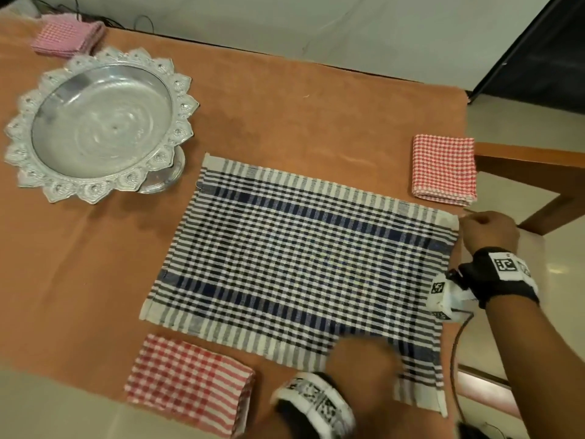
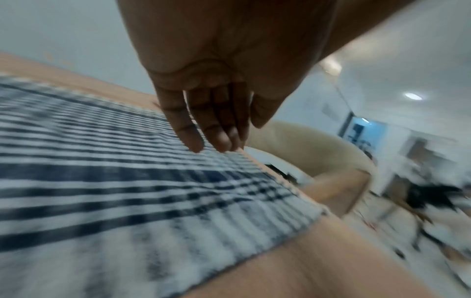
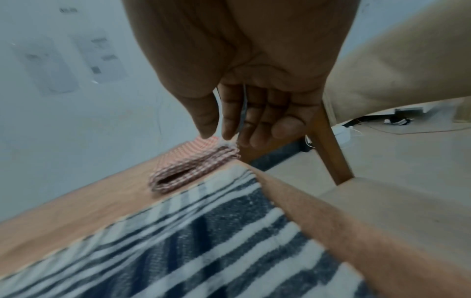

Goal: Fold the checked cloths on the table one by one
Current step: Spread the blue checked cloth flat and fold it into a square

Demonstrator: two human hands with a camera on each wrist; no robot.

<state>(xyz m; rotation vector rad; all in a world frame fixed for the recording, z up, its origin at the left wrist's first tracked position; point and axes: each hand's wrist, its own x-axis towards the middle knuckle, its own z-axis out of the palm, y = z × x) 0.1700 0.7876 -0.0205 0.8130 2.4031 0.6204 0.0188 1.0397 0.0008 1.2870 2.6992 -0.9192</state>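
A blue-and-white checked cloth (image 1: 294,258) lies spread flat on the orange-covered table (image 1: 285,106). My left hand (image 1: 361,359) is over its near edge, right of the middle. In the left wrist view, which is blurred, the left hand (image 2: 211,129) has straight fingers with their tips at the cloth (image 2: 102,181). My right hand (image 1: 484,231) is at the cloth's far right corner. In the right wrist view the right hand (image 3: 242,121) hangs with relaxed fingers just above that corner of the cloth (image 3: 203,242) and holds nothing.
Folded red checked cloths lie at the right edge (image 1: 443,169), at the near left (image 1: 190,381) and at the far left corner (image 1: 68,38). A silver scalloped tray (image 1: 28,99) stands at the left. A wooden chair (image 1: 538,172) is beside the table's right edge.
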